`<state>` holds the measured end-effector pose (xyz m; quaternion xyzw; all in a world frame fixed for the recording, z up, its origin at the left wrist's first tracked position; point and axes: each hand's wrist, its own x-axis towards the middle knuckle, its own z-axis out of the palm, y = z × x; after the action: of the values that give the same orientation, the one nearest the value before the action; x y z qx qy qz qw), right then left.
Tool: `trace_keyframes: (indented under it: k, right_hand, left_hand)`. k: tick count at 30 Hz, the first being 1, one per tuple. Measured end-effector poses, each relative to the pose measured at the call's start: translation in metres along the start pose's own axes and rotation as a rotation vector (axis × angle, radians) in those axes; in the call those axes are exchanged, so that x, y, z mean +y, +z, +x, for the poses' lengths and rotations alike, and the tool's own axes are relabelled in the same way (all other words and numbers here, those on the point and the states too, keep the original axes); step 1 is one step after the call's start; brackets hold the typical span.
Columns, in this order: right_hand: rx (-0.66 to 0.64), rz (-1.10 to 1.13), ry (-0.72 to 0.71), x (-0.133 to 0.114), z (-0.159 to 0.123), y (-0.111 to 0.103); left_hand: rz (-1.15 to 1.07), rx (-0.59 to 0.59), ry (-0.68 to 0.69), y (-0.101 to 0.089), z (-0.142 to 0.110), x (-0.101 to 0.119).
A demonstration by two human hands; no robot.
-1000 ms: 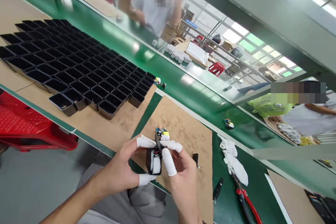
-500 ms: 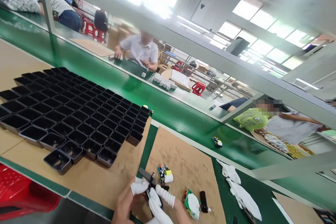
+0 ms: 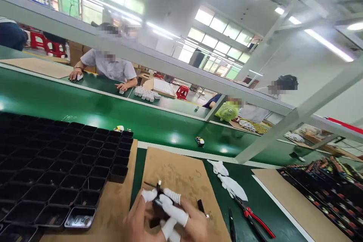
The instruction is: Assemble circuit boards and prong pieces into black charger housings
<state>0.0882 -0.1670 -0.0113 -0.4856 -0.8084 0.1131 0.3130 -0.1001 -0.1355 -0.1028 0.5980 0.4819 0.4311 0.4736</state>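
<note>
My left hand (image 3: 138,217), in white finger covers, is closed on a small black part (image 3: 158,193) with a thin dark strip and a light metal tip. My right hand (image 3: 188,215), also in white finger covers, pinches the same part from the right. Fingers hide most of it, and I cannot make out its exact kind. Both hands are over a brown cardboard sheet (image 3: 172,162). Beside my right hand lies a black cylindrical piece (image 3: 200,206) with a metal end.
Many black plastic boxes (image 3: 79,166) fill the left side. To the right lie white gloves (image 3: 232,188), red-and-black pliers (image 3: 252,215) and a slim black tool (image 3: 231,223). A small circuit board (image 3: 200,141) sits on the green belt (image 3: 164,130). Co-workers sit beyond; dark boards (image 3: 320,193) crowd the right.
The view has swung right, bringing the pliers and the stacked boards into sight. Both hands still hold the black part. Two circuit boards seen near the hands before are now out of sight.
</note>
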Motion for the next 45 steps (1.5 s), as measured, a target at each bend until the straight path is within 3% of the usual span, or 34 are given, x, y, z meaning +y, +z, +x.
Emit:
trace_keyframes:
  k: [4,7,10,13,17,21,26,28,31,35,38,42,45]
  right_hand:
    - [0.134,-0.014,-0.017,0.059,0.023,-0.038]
    - [0.192,-0.009,-0.011,0.116,0.031,-0.059]
    - [0.251,0.004,0.020,0.161,0.026,-0.059]
    - [0.335,0.021,0.059,0.184,0.012,-0.043]
    - [0.383,0.034,0.072,0.200,-0.008,-0.026]
    - [0.364,0.013,0.047,0.211,-0.020,-0.021]
    - [0.333,-0.052,0.046,0.215,-0.024,-0.018]
    - [0.310,-0.064,0.049,0.213,-0.024,-0.019]
    - [0.295,-0.052,0.050,0.210,-0.024,-0.020]
    - [0.316,0.018,0.061,0.209,-0.023,-0.018]
    - [0.353,0.109,0.075,0.207,-0.019,-0.016]
    - [0.421,0.219,0.095,0.203,-0.011,-0.018]
    - [0.463,0.244,0.075,0.202,-0.005,-0.022]
  left_hand:
    - [0.099,-0.084,0.075,0.006,0.049,0.053]
    - [0.253,-0.149,0.101,0.008,0.076,0.069]
    - [0.423,-0.184,0.137,0.014,0.104,0.072]
    - [0.522,-0.163,0.160,0.030,0.151,0.078]
    - [0.615,-0.139,0.146,0.074,0.242,0.091]
    - [0.708,-0.310,0.205,0.142,0.314,0.093]
    - [0.813,-0.534,0.300,0.223,0.348,0.084]
    - [0.858,-0.579,0.287,0.243,0.352,0.078]
    - [0.905,-0.596,0.250,0.257,0.356,0.071]
    - [0.913,-0.522,0.205,0.250,0.357,0.071]
    - [0.894,-0.407,0.174,0.222,0.355,0.079]
    - [0.866,-0.249,0.120,0.148,0.331,0.086]
    - [0.853,-0.164,0.081,0.080,0.284,0.077]
